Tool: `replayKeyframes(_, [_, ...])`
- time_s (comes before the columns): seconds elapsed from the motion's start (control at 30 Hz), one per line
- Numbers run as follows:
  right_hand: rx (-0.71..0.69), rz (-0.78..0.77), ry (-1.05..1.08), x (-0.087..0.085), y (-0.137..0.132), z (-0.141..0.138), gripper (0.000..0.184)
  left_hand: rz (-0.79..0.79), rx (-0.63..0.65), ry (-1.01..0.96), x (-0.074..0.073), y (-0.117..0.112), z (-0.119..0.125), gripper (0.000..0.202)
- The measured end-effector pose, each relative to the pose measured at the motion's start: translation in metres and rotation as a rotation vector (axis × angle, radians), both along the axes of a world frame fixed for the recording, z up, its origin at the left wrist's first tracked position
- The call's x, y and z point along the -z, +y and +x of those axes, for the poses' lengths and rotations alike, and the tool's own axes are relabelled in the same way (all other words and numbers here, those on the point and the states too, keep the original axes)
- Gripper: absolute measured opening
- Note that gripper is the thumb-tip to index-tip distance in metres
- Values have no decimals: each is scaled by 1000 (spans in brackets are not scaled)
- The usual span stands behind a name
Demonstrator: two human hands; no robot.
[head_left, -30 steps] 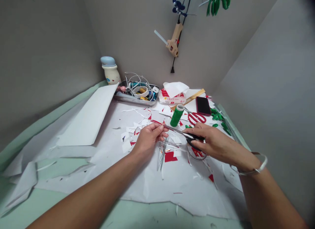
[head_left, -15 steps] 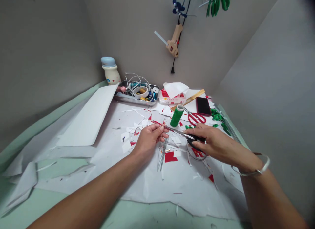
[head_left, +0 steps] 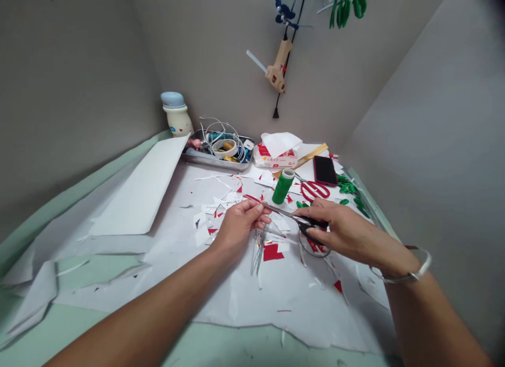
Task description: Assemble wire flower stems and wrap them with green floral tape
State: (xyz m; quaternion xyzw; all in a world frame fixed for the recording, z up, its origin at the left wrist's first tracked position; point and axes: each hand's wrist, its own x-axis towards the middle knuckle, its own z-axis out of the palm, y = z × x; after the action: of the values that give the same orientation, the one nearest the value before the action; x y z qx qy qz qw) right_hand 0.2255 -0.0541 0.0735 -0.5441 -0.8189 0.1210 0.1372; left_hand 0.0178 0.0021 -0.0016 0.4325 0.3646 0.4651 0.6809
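My left hand [head_left: 240,226] and right hand [head_left: 341,234] have barely shifted, the left pinching a light, floppy red-and-white paper strip [head_left: 252,198] between thumb and fingers above the scrap-strewn white paper sheet [head_left: 300,314], best held close to the black-handled scissors [head_left: 286,212] curled in my right.

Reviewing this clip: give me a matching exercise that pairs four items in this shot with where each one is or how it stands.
Items:
1. Black-handled scissors
2. Red-handled scissors
3. Green thread spool
4. Hot glue gun

Places:
A. Hanging against the wall
B. Held in the right hand
C. Standing upright on the white paper
D. Lying flat just below the phone

Pairs: 1-B, 2-D, 3-C, 4-A
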Motion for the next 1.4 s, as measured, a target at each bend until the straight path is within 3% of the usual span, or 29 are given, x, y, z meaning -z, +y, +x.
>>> replayKeyframes(0.5, [-12, -24, -14, 2, 2, 4, 39, 13, 21, 26, 1, 0, -1, 15])
replayKeyframes(0.6, [-6, -5, 52, 3, 4, 8, 39, 10, 12, 35, 2, 0, -2, 16])
replayKeyframes(0.87, [203, -58, 169, 8, 7, 5, 40, -19, 18, 24, -4, -4, -3, 14])
replayKeyframes(1.1, [191, -117, 526, 22, 16, -16, 44, -39, 112, 40, -6, -6, -2, 16])
replayKeyframes(1.4, [184, -134, 666, 41, 21, -31, 41, -40, 125, 73, -4, -6, -3, 22])
